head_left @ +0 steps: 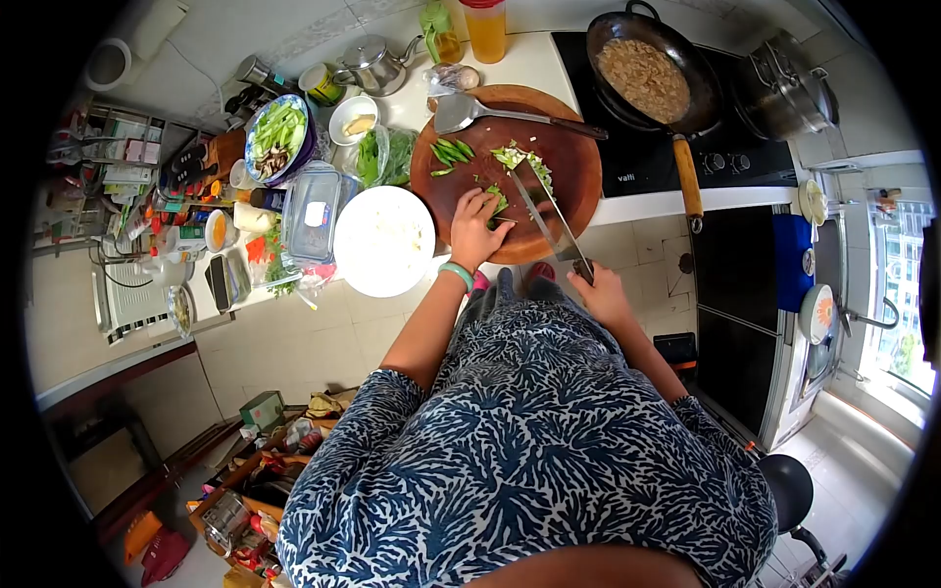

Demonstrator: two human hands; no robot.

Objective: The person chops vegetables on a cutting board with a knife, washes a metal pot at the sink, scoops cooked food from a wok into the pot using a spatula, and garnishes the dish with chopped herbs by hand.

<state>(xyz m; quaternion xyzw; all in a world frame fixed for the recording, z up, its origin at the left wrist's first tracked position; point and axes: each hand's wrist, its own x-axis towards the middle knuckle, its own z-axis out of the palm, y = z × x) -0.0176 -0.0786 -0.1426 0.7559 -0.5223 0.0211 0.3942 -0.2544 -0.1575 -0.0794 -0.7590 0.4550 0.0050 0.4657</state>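
On the round wooden cutting board point(578, 186), my left hand point(475, 227) presses down with curled fingers on green pepper pieces point(498, 199), partly hidden beneath them. My right hand point(603, 296) grips the handle of a kitchen knife point(547, 216), whose broad blade slants across the board to the right of my left hand. Chopped green and whitish bits point(512, 157) lie by the blade's tip. Farther left on the board are several longer green pepper pieces point(451, 153). A metal spatula point(457, 113) rests across the board's far side.
A white plate point(384, 240) stands left of the board, beside a lidded plastic container point(314, 211) and a bag of green peppers point(384, 157). A bowl of cut vegetables point(277, 137) is behind them. A wok point(642, 83) with browned food sits on the stove, its handle point(686, 176) jutting forward.
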